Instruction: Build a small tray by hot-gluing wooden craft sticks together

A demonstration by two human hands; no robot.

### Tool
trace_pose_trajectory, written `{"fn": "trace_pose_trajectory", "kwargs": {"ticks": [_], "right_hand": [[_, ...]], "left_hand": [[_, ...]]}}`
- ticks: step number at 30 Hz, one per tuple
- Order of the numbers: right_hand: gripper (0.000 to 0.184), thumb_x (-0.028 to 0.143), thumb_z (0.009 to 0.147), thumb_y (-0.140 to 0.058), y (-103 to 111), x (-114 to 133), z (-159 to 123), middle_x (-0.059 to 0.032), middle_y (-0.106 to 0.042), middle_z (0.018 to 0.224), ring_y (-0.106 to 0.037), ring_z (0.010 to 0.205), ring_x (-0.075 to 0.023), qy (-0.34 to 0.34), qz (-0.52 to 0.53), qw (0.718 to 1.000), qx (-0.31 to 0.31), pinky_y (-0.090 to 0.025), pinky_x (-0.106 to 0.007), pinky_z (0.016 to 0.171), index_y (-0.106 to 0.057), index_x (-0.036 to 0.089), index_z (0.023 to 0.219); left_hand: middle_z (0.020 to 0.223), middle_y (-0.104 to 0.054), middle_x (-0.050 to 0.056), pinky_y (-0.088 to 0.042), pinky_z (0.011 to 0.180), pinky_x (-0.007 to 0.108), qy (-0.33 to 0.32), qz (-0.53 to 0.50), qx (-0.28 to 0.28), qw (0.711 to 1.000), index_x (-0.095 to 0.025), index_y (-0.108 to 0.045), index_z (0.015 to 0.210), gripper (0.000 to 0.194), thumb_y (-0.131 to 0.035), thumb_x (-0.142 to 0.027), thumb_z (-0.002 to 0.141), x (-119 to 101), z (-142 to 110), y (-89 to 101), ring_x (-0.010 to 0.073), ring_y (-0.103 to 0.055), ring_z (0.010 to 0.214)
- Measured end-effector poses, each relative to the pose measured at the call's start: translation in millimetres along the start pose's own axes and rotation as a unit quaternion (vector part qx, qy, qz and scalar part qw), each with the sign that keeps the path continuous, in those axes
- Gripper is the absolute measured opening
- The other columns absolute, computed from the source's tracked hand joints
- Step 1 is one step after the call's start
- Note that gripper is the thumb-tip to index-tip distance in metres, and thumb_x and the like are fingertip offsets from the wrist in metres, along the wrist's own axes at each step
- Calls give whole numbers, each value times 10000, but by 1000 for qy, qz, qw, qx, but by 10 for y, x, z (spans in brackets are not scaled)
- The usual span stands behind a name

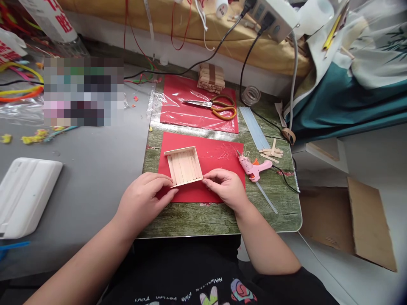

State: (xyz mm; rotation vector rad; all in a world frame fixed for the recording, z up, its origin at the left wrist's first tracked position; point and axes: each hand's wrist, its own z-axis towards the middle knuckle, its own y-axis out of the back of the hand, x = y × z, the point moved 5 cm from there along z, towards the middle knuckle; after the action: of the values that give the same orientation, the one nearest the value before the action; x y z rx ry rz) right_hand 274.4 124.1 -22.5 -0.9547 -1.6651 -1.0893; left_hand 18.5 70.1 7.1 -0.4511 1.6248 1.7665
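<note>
A small tray built of wooden craft sticks (pixel 184 166) lies on a red paper sheet (pixel 219 163) on the green wood-pattern table. My left hand (pixel 144 199) pinches the stick along the tray's near edge at its left corner. My right hand (pixel 224 186) pinches the same near edge at the right corner. Both hands have their fingers curled onto that edge stick.
A pink hot glue gun (pixel 253 168) lies right of the red sheet, loose sticks (pixel 271 152) and clear glue rods (pixel 254 127) beyond it. Scissors (pixel 216 106) rest on a second red sheet, a bundle of sticks (pixel 211 78) behind. A white case (pixel 25 195) sits left, cardboard (pixel 369 220) right.
</note>
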Motion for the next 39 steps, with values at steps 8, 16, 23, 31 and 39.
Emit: {"fn": "trace_pose_trajectory", "kwargs": {"ticks": [8,16,23,31,39], "right_hand": [[173,408,897,-821,11,51,-2,-55,-794,917,-723,839,-218,14,-3,1000,7,-573,-360,777,-834,237,922],[255,485,898,-813,15,31,-6,-63,-794,913,-729,819,-218,2,16,1000,9,-594,-364,755,-822,231,925],[268,475,925,-784,-19,119,2,-56,-779,865,-710,797,-211,8,-13,1000,-2,-556,-343,734,-797,215,859],[284,471,933,-775,-26,111,-4,-45,-752,802,-668,751,-203,12,-27,999,-12,-513,-337,694,-769,216,809],[265,447,939,-776,-30,124,-4,-45,-755,820,-664,744,-194,16,-24,1000,-12,-508,-331,694,-770,212,817]], "left_hand": [[1040,-785,10,-554,899,374,2,-6,1,1000,-251,-707,917,124,-658,-317,1009,-53,18,23,208,-708,983],[1040,-775,19,-552,898,384,6,0,0,1000,-250,-696,952,98,-666,-328,1003,-45,1,17,218,-701,987],[1039,-771,30,-551,906,387,2,-5,8,1000,-248,-691,950,141,-612,-326,1037,-33,-2,14,219,-695,984],[995,-757,16,-528,870,353,7,-15,11,1000,-238,-670,892,162,-625,-299,1034,-26,4,9,198,-676,947],[968,-747,6,-517,846,345,-1,-19,11,1000,-228,-641,854,191,-634,-295,1032,-49,7,22,182,-666,908]]}}
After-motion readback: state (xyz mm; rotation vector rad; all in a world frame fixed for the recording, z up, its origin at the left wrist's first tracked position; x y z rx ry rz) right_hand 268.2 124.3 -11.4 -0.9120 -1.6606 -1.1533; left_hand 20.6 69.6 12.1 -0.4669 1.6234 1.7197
